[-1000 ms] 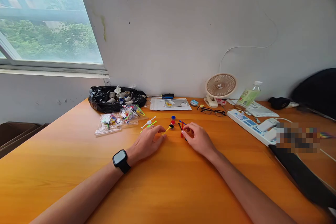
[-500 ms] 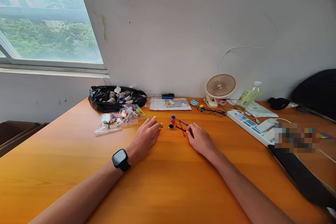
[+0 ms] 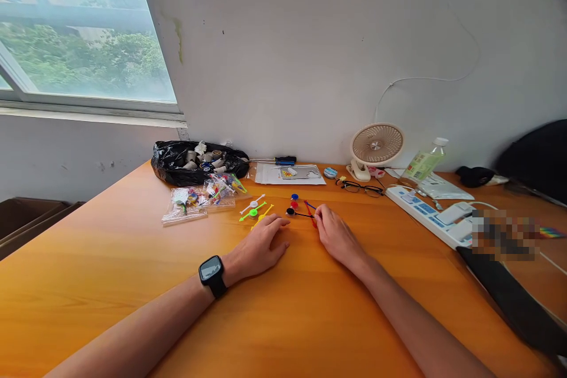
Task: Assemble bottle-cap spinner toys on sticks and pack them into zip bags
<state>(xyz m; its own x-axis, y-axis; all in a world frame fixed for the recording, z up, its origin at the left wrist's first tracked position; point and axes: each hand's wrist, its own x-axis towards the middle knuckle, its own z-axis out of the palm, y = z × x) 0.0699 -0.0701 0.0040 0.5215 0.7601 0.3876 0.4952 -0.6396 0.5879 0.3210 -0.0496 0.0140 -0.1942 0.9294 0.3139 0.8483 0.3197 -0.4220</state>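
Note:
My right hand (image 3: 335,231) pinches the end of a thin black plastic arrow (image 3: 303,214), whose far end reaches toward a small black round base (image 3: 290,211). A red arrow (image 3: 307,208) and a blue arrow (image 3: 310,205) lie by those fingertips, partly hidden. Behind the black base sit a red base (image 3: 294,204) and a blue base (image 3: 295,196). My left hand (image 3: 261,248), wearing a watch, is open with fingers stretched out, close to a yellow arrow spinner (image 3: 266,213) that it partly covers. Beyond lie a green arrow spinner (image 3: 253,212) and a white one.
Clear bags of small colourful parts (image 3: 185,204) lie at the left, before a black plastic bag (image 3: 170,162). Toward the wall are a white sheet (image 3: 266,173), glasses (image 3: 361,188) and a clip fan (image 3: 377,144). A power strip (image 3: 425,212) and a bottle (image 3: 424,162) stand right.
My left hand has moved right and nearer to me, uncovering the white, green and yellow spinners. The black arrow in my right hand now lies flatter, its tip closer to the black base.

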